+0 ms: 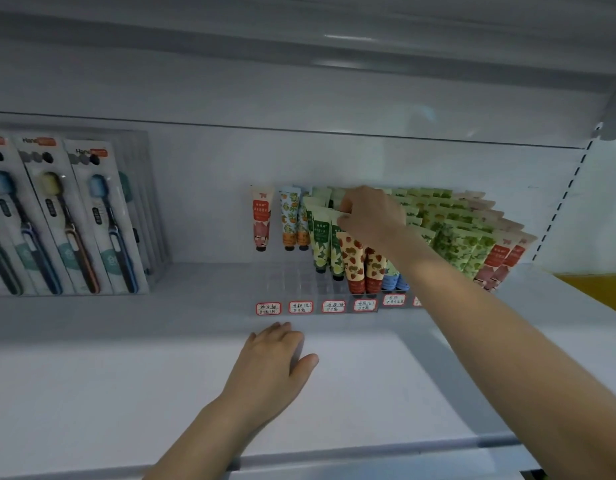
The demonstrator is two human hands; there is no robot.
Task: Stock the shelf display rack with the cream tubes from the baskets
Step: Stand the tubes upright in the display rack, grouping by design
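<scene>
A clear display rack (299,282) stands at the back of the white shelf (126,368), with red-framed labels along its front. Cream tubes stand cap-down in it: a pink tube (262,220), orange-flower tubes (290,220), green tubes (320,237), strawberry tubes (353,261) and several green-leaf tubes (462,244) on the right. My right hand (368,213) reaches over the rack and pinches the top of a green tube (336,247) in a middle row. My left hand (278,362) lies flat on the shelf in front of the rack, holding nothing.
Packaged toothbrushes (67,216) lean against the back wall at the left. Another shelf (334,46) hangs low overhead. The front left slots of the rack hold no tubes. A yellow surface (593,289) shows at the far right.
</scene>
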